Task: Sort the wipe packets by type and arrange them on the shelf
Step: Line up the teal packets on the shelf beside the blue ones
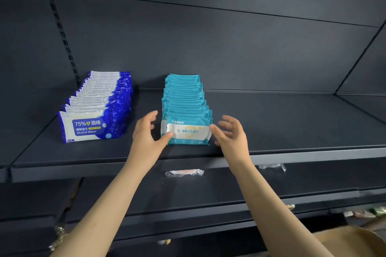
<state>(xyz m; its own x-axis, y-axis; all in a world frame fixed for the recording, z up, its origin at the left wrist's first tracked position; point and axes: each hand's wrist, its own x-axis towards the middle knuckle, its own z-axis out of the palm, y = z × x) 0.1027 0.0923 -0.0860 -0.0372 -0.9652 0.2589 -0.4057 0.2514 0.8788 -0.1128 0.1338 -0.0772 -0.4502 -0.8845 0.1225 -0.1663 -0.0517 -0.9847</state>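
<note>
Key relation: the front teal packet [188, 131] sits dead between the two hands. The left hand [146, 133] is just left of it and the right hand [232, 134] just right of it, both about level with its face. Neither is clearly nearer, so it's a two-sided bracket.

The packet stands on its long edge, face toward the camera. Its long axis runs left-right, so each short end points at a palm. Behind it the teal row [184, 98] runs straight back on the shelf [292, 123], packets face to back and touching.

Left: fingers loosely curved and spread, holding nothing. The thumb [166, 137] tip touches the packet's lower-left corner; the other fingers lie off its left end, apart from it.

Right: fingers [219, 130] spread and slightly bent, tips at the packet's right end. Touching or just short, can't tell; it's blurred there.

The blue row [100, 98] is well left of the packet, beyond the left hand. It has its own lane, with no teal mixed in.

My read: sorting looks done for what's in view, and this is squaring up the teal front. The likely next move is an inward press along the packet's long axis. Risk: the pack is soft, and a thumb-only push skews it or tips it forward.

A clear wrapper [183, 173] sits below the packet on the shelf's front edge, unrelated.
</note>
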